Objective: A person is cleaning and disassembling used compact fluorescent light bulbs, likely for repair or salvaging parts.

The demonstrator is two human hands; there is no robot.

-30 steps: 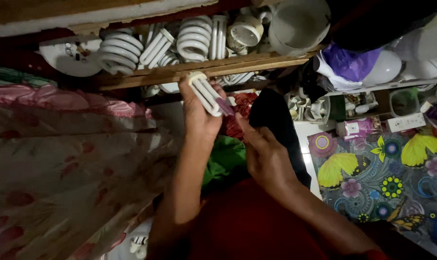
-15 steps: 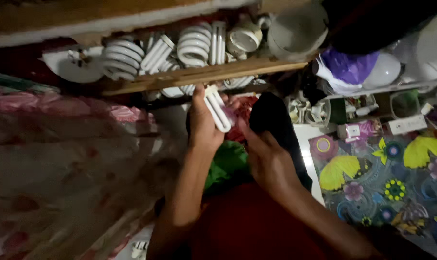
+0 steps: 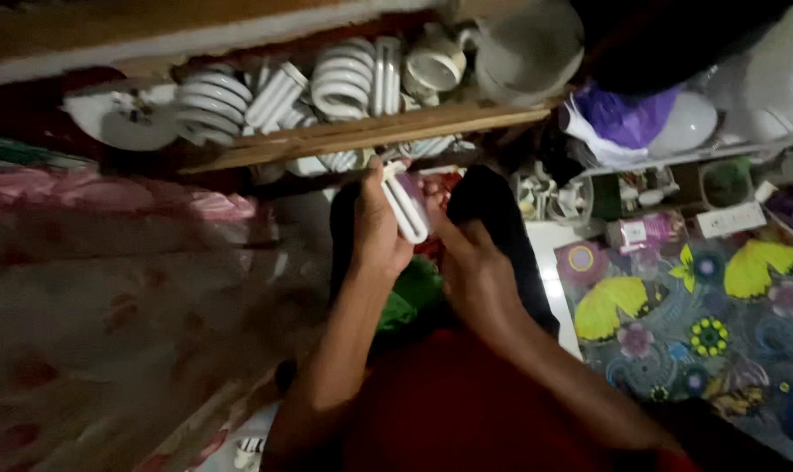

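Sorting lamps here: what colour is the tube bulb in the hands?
White tube bulb, seen in the head view.

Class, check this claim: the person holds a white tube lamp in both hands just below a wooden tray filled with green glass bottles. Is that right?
Not quite. The head view shows the wooden tray filled with white spiral and tube lamps, not green bottles. The rest stands: the left hand and right hand hold a white tube lamp just below it.
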